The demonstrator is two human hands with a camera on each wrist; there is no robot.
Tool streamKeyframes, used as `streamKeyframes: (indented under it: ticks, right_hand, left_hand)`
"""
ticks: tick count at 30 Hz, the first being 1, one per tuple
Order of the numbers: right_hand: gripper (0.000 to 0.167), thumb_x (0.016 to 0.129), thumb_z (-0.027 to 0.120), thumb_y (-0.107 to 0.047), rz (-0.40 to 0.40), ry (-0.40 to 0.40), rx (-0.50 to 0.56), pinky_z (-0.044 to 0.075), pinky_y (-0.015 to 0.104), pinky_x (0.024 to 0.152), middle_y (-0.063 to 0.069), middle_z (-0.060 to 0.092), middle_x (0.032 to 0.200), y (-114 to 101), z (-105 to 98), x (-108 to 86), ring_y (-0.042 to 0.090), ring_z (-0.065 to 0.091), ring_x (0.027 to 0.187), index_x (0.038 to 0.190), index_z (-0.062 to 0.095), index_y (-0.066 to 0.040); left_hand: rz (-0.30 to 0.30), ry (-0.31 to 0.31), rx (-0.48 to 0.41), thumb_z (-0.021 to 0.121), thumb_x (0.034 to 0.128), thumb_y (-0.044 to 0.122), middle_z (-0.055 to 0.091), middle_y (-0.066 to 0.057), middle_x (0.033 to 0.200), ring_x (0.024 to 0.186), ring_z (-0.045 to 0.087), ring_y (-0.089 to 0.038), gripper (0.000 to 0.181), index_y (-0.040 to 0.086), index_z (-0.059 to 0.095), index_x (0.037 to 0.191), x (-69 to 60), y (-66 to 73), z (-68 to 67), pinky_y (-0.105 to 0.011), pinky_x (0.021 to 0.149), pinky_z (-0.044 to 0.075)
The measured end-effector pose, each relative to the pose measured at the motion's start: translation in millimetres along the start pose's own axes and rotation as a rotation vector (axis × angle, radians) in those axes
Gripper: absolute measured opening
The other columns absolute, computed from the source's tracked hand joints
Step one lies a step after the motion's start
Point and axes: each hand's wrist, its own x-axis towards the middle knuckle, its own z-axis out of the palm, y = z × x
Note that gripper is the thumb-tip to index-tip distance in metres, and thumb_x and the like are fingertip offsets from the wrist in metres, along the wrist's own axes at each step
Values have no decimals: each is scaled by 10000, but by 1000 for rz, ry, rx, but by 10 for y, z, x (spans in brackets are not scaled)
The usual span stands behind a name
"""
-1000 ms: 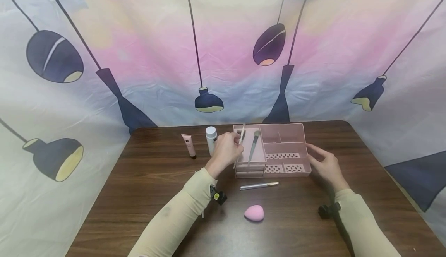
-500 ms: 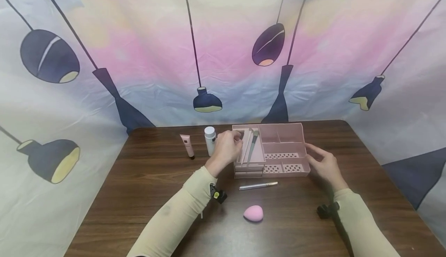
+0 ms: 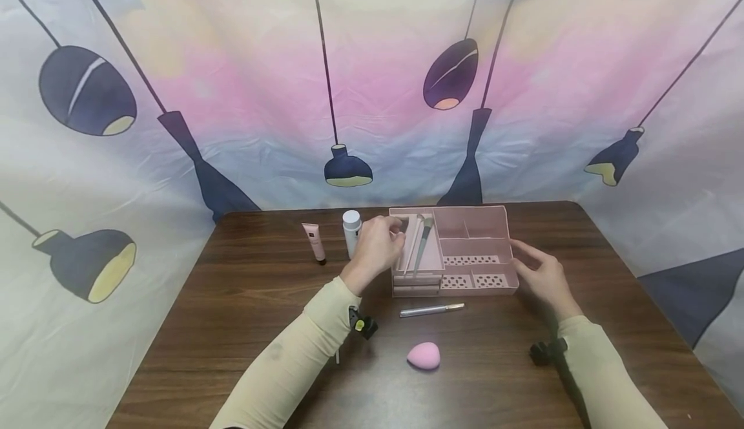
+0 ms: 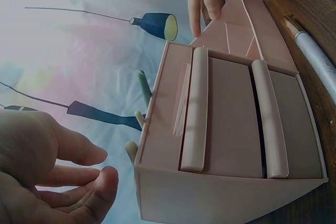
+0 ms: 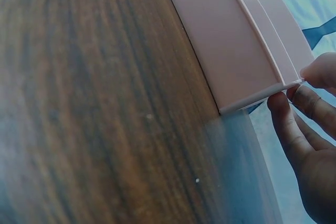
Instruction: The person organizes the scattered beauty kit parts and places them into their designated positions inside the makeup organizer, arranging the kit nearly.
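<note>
A pink makeup organizer (image 3: 472, 222) stands on the table. In its left top tray lie a makeup brush with a grey-green handle (image 3: 423, 245) and a slimmer pale brush (image 3: 413, 243). A third handle end (image 4: 131, 151) sticks out in the left wrist view; in the head view my hand partly covers that spot. My left hand (image 3: 376, 247) hovers at the tray's left side, fingers loosely bent, thumb and fingertips apart with nothing between. My right hand (image 3: 546, 279) touches the organizer's right side wall with extended fingertips, seen at its corner in the right wrist view.
A pink tube (image 3: 314, 243) and a white-capped bottle (image 3: 351, 230) stand left of the organizer. In front lie a silver pen-like brush (image 3: 432, 311) and a pink makeup sponge (image 3: 424, 356). Below my left forearm, a thin pale end (image 3: 337, 356) shows. A printed cloth hangs behind.
The slim pale brush, pinched upright in my left hand a second ago, now lies in the tray beside the grey-green one. My left fingers have let go. The right hand stays put.
</note>
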Motion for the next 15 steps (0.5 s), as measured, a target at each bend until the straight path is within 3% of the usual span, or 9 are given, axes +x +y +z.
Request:
streamKeyframes:
  ticks: [15]
  right_hand:
    - [450, 959, 615, -237, -4, -2, 4, 529, 459, 874, 227, 544, 1377, 12, 9, -3, 398, 582, 1184, 1392, 548, -133]
  left_hand:
    - [41, -4, -11, 685, 859, 93, 709, -93, 882, 775, 655, -185, 239, -20, 715, 1068, -93, -85, -40, -314, 715, 542]
